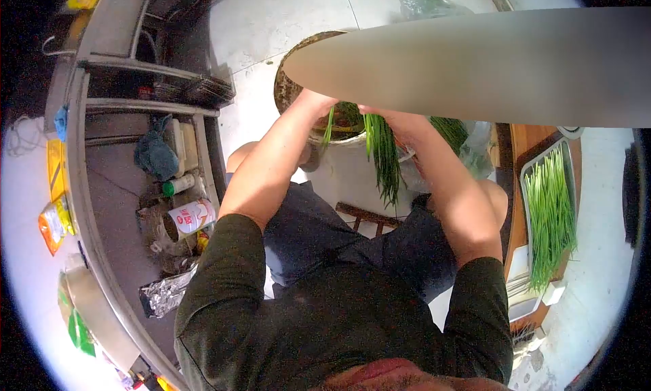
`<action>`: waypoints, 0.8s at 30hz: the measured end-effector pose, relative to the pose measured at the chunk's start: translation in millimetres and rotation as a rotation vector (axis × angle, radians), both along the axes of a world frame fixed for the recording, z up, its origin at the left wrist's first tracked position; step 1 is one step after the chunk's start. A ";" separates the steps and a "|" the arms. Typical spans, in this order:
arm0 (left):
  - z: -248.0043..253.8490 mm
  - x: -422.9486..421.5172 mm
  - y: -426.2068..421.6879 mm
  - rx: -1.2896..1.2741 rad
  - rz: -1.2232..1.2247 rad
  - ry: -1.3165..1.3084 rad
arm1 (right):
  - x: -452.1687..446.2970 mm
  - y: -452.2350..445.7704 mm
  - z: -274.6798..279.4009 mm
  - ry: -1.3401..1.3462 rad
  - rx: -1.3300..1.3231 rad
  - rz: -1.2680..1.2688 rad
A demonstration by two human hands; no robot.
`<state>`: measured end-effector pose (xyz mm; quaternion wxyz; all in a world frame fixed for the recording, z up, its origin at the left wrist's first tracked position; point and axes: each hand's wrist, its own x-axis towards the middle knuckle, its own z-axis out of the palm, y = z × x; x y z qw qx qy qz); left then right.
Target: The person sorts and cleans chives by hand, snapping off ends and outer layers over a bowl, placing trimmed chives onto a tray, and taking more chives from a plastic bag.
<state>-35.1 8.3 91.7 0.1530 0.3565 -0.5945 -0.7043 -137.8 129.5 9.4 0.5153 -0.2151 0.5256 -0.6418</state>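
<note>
A grey blurred shape covers most of both hands and hides the fingers. Only the wrist end of my left hand (320,101) shows, over the round container (288,96), with a few green stalks (329,125) just beside it. The wrist end of my right hand (400,122) is right of it. Next to that hand a bunch of long thin green stalks (383,153) hangs down past the container's rim, its upper end hidden. What either hand grips cannot be made out. More greens lie inside the container.
On the right, a tray (576,167) of green stalks (550,214) lies on a wooden surface (519,143). More greens (449,130) and a plastic bag (478,153) are near my right forearm. A low stool (366,214) stands between my legs. Left is a shelf (102,187) with a can (193,217).
</note>
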 end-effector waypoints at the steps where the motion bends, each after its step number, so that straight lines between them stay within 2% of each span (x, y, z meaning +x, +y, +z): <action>1: -9.2 -1.3 -3.1 0.057 0.018 0.065 | 0.0 1.1 1.9 0.009 -0.004 0.008; 2: -21.2 -2.3 -8.5 0.112 0.036 0.130 | -0.3 1.6 3.7 -0.023 0.021 0.022; 3: -48.8 -4.2 -25.4 -0.141 -0.086 0.076 | -0.9 1.6 5.7 -0.053 0.043 0.035; 6: -65.8 -9.2 -36.1 -0.317 -0.139 0.079 | 1.8 4.4 17.7 -0.111 0.069 0.023; 9: -59.3 -8.2 -35.1 -0.199 -0.088 0.069 | 1.4 4.4 23.4 -0.239 0.070 -0.019; 16: -49.7 -6.4 -38.0 -0.339 -0.069 0.048 | -3.5 2.3 9.8 -0.375 0.000 -0.078; 20: -56.8 -6.8 -41.6 -0.235 -0.037 0.103 | -3.4 0.9 9.3 -0.435 0.005 -0.097; 24: -70.0 -8.0 -45.2 -0.501 -0.107 0.100 | -2.7 -3.2 1.0 -0.511 -0.004 -0.056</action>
